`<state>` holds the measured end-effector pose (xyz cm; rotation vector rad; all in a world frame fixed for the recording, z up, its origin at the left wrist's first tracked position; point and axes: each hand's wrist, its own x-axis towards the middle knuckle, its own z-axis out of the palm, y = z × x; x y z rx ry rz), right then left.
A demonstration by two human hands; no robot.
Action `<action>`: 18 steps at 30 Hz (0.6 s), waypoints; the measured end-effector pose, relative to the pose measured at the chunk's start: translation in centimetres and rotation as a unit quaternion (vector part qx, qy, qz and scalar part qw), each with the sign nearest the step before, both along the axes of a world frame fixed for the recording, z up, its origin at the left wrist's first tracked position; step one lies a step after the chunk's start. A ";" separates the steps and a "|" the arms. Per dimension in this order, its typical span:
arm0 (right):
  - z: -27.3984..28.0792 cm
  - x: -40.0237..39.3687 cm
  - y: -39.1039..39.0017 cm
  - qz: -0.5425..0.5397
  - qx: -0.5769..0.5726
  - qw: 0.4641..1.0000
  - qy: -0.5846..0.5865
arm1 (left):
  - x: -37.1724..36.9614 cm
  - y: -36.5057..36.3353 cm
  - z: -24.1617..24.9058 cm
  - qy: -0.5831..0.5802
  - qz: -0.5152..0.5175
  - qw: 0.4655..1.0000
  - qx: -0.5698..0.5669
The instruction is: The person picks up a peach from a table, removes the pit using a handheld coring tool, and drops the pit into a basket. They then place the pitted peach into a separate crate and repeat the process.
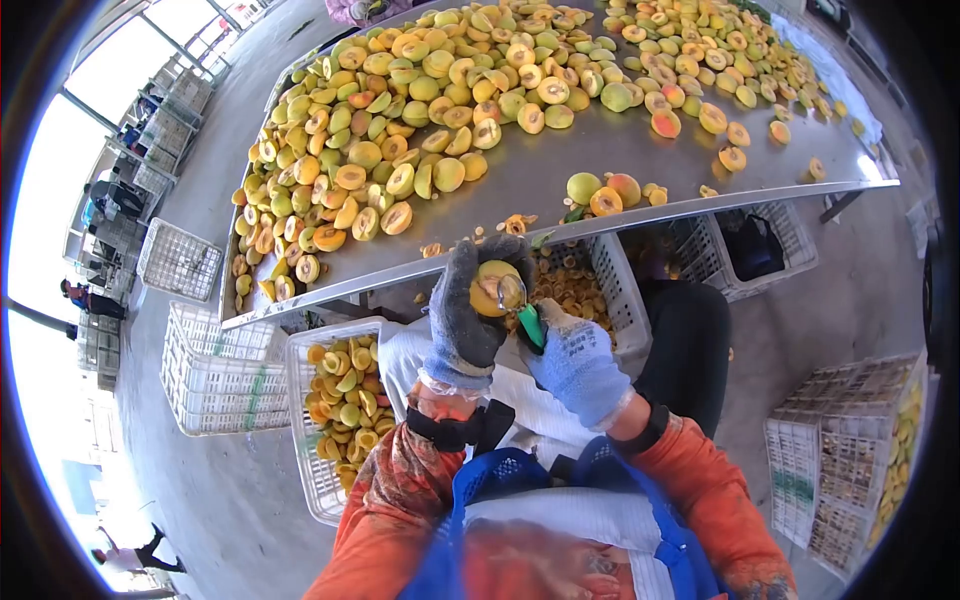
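Note:
My left hand (462, 325), in a dark-palmed work glove, is closed around a yellow peach half (490, 285) with its cut face turned up. A pitting knife with a green handle (532, 326) is gripped in my right hand (578, 365), which wears a pale blue-grey glove. Its curved metal loop lies against the cut face of the peach half, at the centre. Both hands are over my lap, just in front of the metal table (590, 226). Under the table edge, a white crate (622, 285) contains scooped-out pits and scraps.
Many halved peaches (400, 110) are heaped on the table. Left of my legs stands a white crate (300, 400) of pitted halves. Stacked crates stand at left (215, 370) and right (800, 470). Another crate (790, 255) holds a dark bag. People work far left.

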<state>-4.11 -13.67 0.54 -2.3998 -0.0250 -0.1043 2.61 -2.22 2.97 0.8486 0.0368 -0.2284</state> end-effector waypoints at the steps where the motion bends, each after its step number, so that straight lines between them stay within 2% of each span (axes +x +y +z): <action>1: 0.4 -0.3 0.5 -0.005 0.001 1.000 -0.002 | -0.3 0.1 -0.1 -0.019 0.007 1.000 0.016; 5: 1.5 -2.0 2.2 -0.021 0.013 1.000 0.002 | -1.9 0.4 0.3 -0.071 0.013 0.996 0.052; 11: 3.5 -2.5 1.8 -0.026 0.039 0.997 -0.057 | -2.6 -0.2 1.7 -0.035 0.046 0.998 -0.035; 15: 2.2 -2.4 1.9 -0.037 0.031 0.994 -0.098 | -2.6 0.1 2.0 -0.053 0.063 0.997 -0.012; 18: 3.5 -2.9 2.2 -0.009 0.034 0.999 -0.024 | -3.0 0.3 1.8 -0.075 0.046 0.996 0.019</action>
